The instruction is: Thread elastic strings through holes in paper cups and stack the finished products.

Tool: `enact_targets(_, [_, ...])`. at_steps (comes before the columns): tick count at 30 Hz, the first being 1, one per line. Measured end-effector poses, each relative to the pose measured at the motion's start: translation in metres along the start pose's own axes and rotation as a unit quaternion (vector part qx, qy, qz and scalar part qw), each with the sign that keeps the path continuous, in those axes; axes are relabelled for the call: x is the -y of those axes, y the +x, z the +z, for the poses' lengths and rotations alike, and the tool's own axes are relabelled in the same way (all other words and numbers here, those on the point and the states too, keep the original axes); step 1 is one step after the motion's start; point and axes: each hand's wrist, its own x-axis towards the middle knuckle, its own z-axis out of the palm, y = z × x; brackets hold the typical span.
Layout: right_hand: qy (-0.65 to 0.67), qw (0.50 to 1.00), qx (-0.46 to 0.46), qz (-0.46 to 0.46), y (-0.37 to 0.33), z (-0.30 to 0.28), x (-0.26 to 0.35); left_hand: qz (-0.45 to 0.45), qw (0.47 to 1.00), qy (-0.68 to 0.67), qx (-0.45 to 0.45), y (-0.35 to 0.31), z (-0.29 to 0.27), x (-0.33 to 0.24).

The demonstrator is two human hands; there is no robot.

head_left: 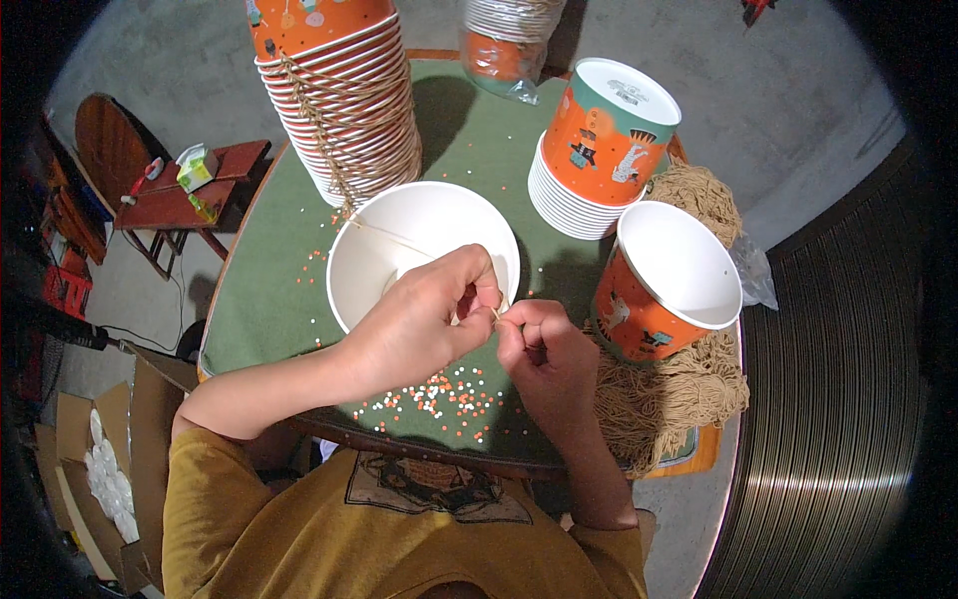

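Observation:
Over the right edge of an open white paper bucket (439, 205), my left hand (424, 304) and my right hand (549, 359) meet. Both pinch a thin tan cord (497, 313) between thumb and forefinger, close to its end. A straight length of cord (394, 238) crosses the bucket's mouth toward its upper left rim. My left hand hides part of the bucket and of the cord. Just below my hands, several small orange and white paper dots (439, 397) lie scattered on the green tabletop (264, 329).
Behind the bucket rises a tall stack of orange buckets (344, 110) with cords hanging from it. At right are an upside-down stack (609, 140), an upright orange bucket (654, 299) and bundles of tan cord (669, 399). An open cardboard box (150, 439) stands at lower left.

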Motion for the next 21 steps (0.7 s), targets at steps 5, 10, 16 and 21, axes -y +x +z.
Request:
enact_targets(5, [0.014,1.0,-0.007,-0.004,0.0,0.0,-0.001,-0.028,0.998,-0.06,0.004,0.002,0.001,0.003])
enact_targets(10, [0.008,1.0,-0.021,0.005,0.0,0.001,-0.004,-0.052,0.994,-0.095,0.02,0.002,0.0,0.006])
enact_targets(16, [0.066,0.988,-0.008,0.138,0.006,-0.004,0.002,-0.052,0.997,-0.034,0.047,0.003,-0.005,-0.004])
enact_targets(21, [0.146,0.97,-0.012,0.196,0.007,-0.003,0.001,-0.03,0.998,-0.053,0.03,0.003,-0.002,-0.003])
